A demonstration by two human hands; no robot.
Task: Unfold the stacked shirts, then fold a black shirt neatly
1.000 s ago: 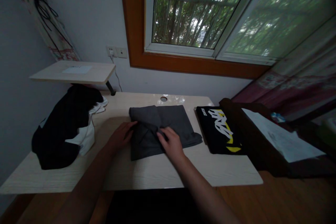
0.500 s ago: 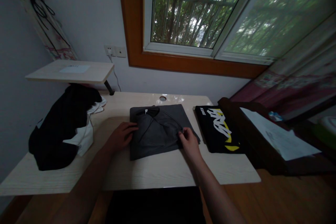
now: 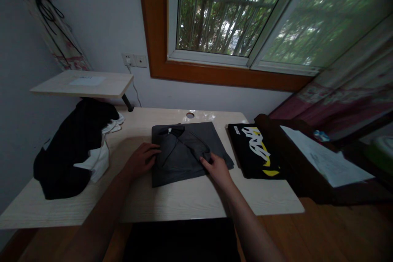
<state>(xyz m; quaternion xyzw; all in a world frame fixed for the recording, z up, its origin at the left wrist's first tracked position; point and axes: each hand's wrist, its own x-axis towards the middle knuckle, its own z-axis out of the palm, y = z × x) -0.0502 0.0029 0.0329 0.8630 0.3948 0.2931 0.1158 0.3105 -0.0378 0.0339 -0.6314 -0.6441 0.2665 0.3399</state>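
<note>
The grey shirt (image 3: 175,163) lies partly folded on the worktop (image 3: 172,204). The hands are apart: the left hand (image 3: 143,157) rests loosely, fingers at the grey shirt's left edge; the right hand (image 3: 218,168) pinches a fold towards its right side. Steadying that edge while drawing the fold outward should ease the creases. Right of the grey shirt lies a folded black shirt (image 3: 254,147); well left, heaped clothes (image 3: 70,143). No container can be made out.
</note>
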